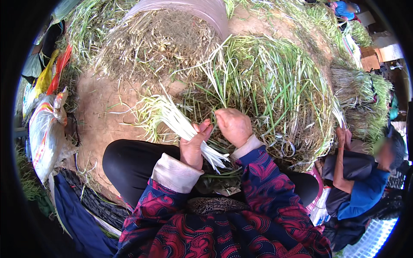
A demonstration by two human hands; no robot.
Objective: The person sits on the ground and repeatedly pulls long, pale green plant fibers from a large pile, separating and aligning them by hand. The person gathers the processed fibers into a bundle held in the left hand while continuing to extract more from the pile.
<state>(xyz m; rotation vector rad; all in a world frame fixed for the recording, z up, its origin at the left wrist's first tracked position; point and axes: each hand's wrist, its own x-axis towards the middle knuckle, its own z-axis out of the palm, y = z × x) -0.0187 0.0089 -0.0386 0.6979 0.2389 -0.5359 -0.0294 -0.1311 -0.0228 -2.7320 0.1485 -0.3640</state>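
My left hand point(195, 145) holds a bundle of white stalks with yellow-green leaf tips point(176, 120); they look like blanched garlic chives or a similar plant. The leafy ends fan out to the upper left, the white ends point to the lower right. Close beside it on the right, my right hand point(234, 126) is closed on a few thin pale-green stalks point(216, 80) that rise above the fist. A large heap of green and dry stalks point(274, 84) lies just beyond and to the right of my hands.
Beyond lies a pile of dried, rooted stalks point(155, 45) partly under a pinkish plastic sheet point(180, 8). At left are a white sack point(48, 138) and a red plastic bag point(61, 69). A co-worker in blue point(364, 196) sits at right, holding stalks; another person is at upper right.
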